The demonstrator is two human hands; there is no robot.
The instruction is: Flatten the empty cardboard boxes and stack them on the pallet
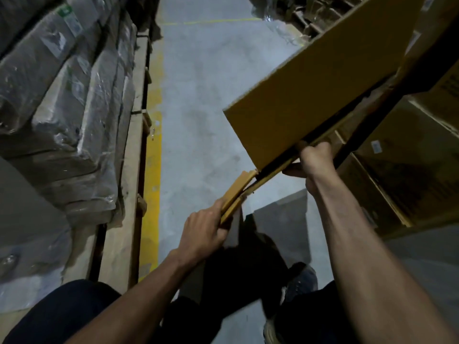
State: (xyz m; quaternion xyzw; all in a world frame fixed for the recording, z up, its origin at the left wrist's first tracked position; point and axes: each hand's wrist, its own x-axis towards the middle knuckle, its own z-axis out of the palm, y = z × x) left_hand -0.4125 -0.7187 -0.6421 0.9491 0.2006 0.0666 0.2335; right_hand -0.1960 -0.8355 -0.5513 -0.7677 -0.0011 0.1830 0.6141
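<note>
Head view: both hands, left hand [207, 229] and right hand [311, 160], gripped the collapsed brown cardboard box [305, 95] by its lower edge; flattened, I judged, stacking not yet done.

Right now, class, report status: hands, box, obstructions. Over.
Left hand grips lower flap; right hand grips bottom edge. Cardboard box flattened, held tilted above floor. Boxes stacked close right.

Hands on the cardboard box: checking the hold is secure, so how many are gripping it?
2. The left hand holds the box's lower flap end; the right hand has its grip farther up the near edge. Its fingertips are hidden behind the cardboard.
</note>
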